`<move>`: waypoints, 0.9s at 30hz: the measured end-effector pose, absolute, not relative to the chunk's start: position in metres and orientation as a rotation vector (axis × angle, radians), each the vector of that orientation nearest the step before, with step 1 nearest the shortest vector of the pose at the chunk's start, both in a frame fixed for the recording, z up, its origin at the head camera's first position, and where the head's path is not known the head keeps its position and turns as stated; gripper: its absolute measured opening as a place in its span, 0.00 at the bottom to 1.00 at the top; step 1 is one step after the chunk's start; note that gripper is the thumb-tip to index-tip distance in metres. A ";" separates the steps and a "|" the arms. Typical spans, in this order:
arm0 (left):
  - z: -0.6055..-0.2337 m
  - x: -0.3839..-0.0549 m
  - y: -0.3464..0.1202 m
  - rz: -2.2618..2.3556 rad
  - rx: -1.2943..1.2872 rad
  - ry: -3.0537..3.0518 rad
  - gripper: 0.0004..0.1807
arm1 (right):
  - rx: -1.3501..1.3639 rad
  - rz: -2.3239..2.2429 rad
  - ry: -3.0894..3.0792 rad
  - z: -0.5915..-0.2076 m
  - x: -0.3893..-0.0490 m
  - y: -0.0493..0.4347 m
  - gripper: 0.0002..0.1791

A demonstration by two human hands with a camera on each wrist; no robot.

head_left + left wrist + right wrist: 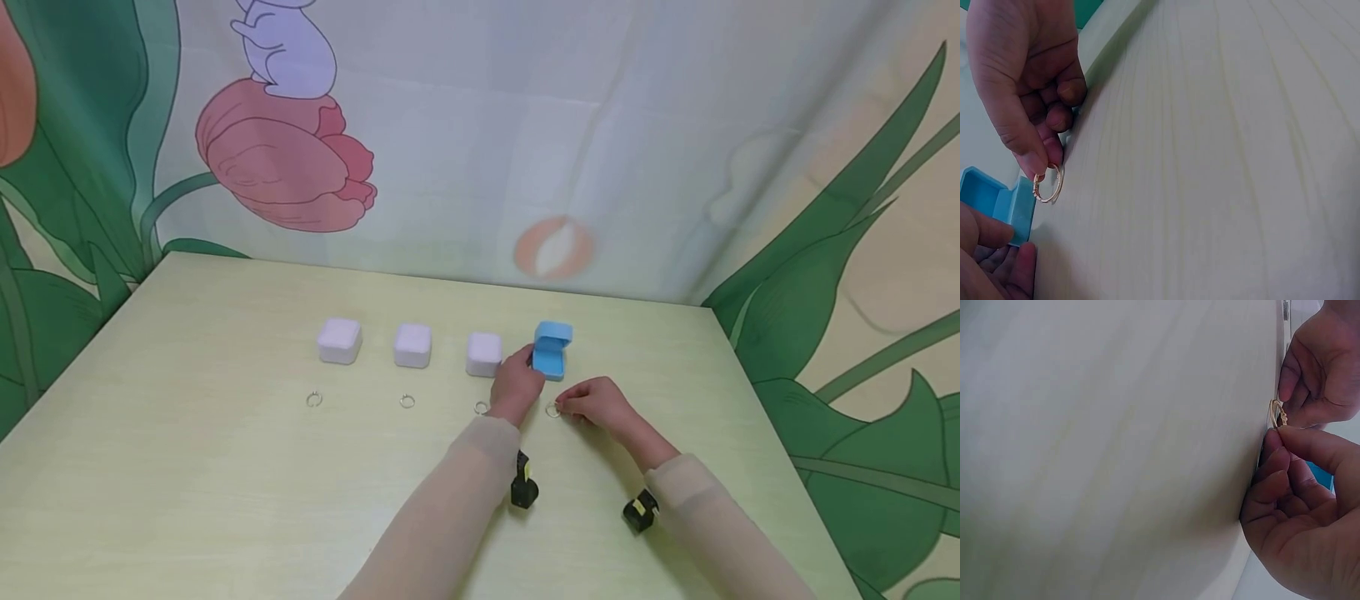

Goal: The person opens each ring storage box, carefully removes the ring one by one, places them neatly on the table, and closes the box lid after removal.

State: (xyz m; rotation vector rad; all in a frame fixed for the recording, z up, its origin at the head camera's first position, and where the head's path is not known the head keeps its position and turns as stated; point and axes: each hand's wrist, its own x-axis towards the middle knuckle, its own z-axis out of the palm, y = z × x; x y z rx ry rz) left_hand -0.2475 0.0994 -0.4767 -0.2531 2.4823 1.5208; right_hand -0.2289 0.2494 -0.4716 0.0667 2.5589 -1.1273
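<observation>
An open blue ring box (550,364) stands with its lid raised near the back of the table. My left hand (517,382) grips its left side; in the left wrist view the thumb (992,231) lies against the box (1021,209). Just in front of the box, my right hand (600,403) pinches a thin gold ring (552,410) between thumb and forefinger. The right wrist view shows that ring (1277,412) upright at the fingertips, with a textured band on one side. Another ring (482,407) lies beside my left wrist.
Three closed pale lilac boxes (340,341) (412,346) (483,354) stand in a row left of the blue one. Two more rings (314,399) (407,401) lie in front of them on the wooden table (225,467). A printed curtain (450,167) hangs behind the table's back edge.
</observation>
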 end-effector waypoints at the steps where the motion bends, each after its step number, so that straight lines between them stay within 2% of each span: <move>1: -0.477 -0.247 0.099 1.522 -0.254 2.480 0.31 | 0.067 -1.127 2.559 -0.472 -0.229 0.250 0.14; 27: -0.478 -0.249 0.099 1.510 -0.251 2.508 0.31 | 0.090 -1.063 2.632 -0.474 -0.232 0.245 0.13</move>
